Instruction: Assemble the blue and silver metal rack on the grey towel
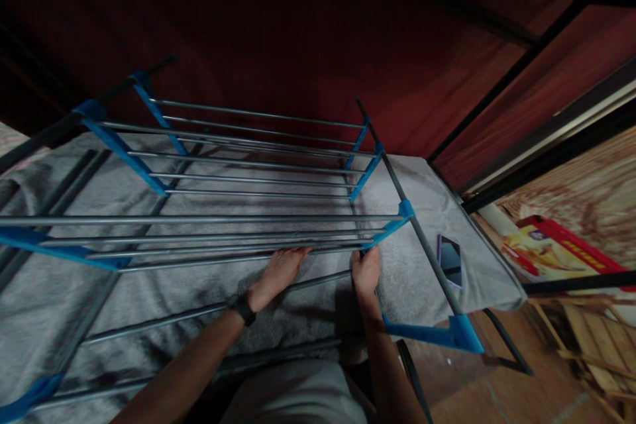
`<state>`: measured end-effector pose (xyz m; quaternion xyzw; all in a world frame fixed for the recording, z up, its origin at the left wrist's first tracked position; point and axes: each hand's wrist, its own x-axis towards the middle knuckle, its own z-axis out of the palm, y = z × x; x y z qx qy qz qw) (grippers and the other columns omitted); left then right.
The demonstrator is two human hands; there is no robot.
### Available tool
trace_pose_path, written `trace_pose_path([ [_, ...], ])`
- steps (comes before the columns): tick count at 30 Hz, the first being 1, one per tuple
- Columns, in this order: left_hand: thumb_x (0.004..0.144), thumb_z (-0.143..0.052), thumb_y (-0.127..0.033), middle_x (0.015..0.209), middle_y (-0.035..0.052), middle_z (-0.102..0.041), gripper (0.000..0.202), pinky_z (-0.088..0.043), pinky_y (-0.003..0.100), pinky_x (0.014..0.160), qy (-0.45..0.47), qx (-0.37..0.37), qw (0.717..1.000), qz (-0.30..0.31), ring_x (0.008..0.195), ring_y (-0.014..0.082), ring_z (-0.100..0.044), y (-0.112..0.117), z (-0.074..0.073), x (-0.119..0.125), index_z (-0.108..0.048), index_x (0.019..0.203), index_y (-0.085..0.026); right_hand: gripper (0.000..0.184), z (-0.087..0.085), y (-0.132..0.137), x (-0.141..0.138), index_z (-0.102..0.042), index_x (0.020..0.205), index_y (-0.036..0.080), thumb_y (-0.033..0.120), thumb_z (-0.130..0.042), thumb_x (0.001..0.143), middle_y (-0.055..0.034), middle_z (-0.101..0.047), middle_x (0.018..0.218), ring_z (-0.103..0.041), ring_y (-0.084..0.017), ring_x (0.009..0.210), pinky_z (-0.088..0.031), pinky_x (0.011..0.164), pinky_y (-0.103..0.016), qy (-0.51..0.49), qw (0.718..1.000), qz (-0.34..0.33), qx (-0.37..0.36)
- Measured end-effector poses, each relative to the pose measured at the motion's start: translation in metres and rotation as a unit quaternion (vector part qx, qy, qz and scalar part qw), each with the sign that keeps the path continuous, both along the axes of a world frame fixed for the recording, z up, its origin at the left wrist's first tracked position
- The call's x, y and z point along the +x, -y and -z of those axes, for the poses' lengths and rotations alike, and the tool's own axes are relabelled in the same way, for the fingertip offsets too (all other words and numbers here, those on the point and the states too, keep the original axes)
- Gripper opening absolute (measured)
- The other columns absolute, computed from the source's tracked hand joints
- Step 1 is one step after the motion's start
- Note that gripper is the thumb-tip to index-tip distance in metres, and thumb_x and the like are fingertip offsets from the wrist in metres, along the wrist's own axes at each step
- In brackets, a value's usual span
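Note:
A rack of grey metal tubes joined by blue plastic brackets lies in front of me on a grey cloth. My left hand (pixel 284 269), with a dark band on the wrist, is closed at the lowest rod (pixel 209 262) of the near shelf; its fingertips are partly hidden. My right hand (pixel 366 270) is wrapped around the rack's side pole (pixel 354 214), just under the right blue bracket (pixel 388 233). Another blue bracket (pixel 432 334) juts out near my right forearm. The farther shelf's rods (pixel 258 179) run between two more pairs of brackets.
A phone (pixel 451 261) lies on the grey cloth (pixel 412 291) at the right. Dark red fabric (pixel 278 33) hangs behind the rack. Beyond the dark frame bars at right are a red and yellow box (pixel 551 248) and wooden slatted furniture (pixel 591 344).

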<state>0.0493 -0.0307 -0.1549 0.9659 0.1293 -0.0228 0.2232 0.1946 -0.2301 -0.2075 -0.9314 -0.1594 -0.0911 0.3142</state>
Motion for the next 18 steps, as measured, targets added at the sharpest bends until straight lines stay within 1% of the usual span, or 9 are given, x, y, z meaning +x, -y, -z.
trace_pose_path([
  [4,0.102,-0.036,-0.024,0.122,0.0084,-0.071,0.039,-0.050,0.034,0.096,0.003,0.009,1.000,-0.001,0.110,0.0226,-0.067,0.000,0.001,0.000,-0.061,0.132,-0.023,0.041,-0.003,0.000,0.001,-0.052,0.121,0.010,0.036,-0.042,0.090,-0.0212,-0.062,0.118,-0.057,-0.031,0.113,-0.046,0.100,-0.045,0.002,1.000,-0.002,-0.009],
  [8,0.102,-0.038,-0.023,0.122,0.0084,-0.071,0.038,-0.050,0.036,0.097,0.012,0.007,1.000,0.004,0.111,0.0230,-0.067,0.000,-0.002,-0.007,-0.061,0.132,-0.023,0.042,-0.003,0.006,-0.002,-0.054,0.115,0.010,0.042,-0.042,0.090,-0.0233,-0.061,0.112,-0.058,-0.034,0.108,-0.047,0.096,-0.047,-0.005,1.000,-0.024,-0.011],
  [10,0.100,-0.043,-0.023,0.117,0.0083,-0.072,0.036,-0.051,0.036,0.096,0.017,0.003,1.000,0.012,0.109,0.0228,-0.068,-0.001,-0.005,-0.011,-0.062,0.130,-0.022,0.046,0.001,0.010,0.000,-0.055,0.112,0.011,0.049,-0.042,0.089,-0.0226,-0.062,0.105,-0.060,-0.035,0.101,-0.048,0.091,-0.047,-0.005,0.999,-0.005,-0.034],
  [12,0.098,-0.046,-0.017,0.111,0.0074,-0.074,0.035,-0.051,0.034,0.095,0.025,0.009,0.999,0.022,0.106,0.0218,-0.068,-0.004,-0.006,-0.014,-0.063,0.127,-0.022,0.051,0.006,0.012,0.003,-0.054,0.111,0.010,0.054,-0.043,0.086,-0.0221,-0.061,0.101,-0.060,-0.036,0.097,-0.049,0.086,-0.048,-0.006,0.999,0.007,-0.037],
  [15,0.095,-0.046,-0.011,0.108,0.0067,-0.074,0.034,-0.052,0.031,0.092,0.033,0.025,0.999,0.018,0.103,0.0197,-0.068,-0.010,-0.005,-0.019,-0.066,0.120,-0.021,0.058,0.009,0.016,0.006,-0.054,0.112,0.009,0.058,-0.046,0.082,-0.0229,-0.059,0.104,-0.056,-0.040,0.105,-0.045,0.091,-0.052,0.005,0.999,-0.040,0.004],
  [18,0.094,-0.048,-0.011,0.107,0.0043,-0.074,0.030,-0.052,0.030,0.091,0.041,0.032,0.999,0.003,0.100,0.0182,-0.068,-0.014,-0.002,-0.026,-0.069,0.113,-0.023,0.062,0.006,0.028,0.001,-0.053,0.115,0.009,0.058,-0.053,0.077,-0.0232,-0.058,0.107,-0.050,-0.042,0.113,-0.040,0.097,-0.057,-0.005,0.996,-0.066,0.064],
])
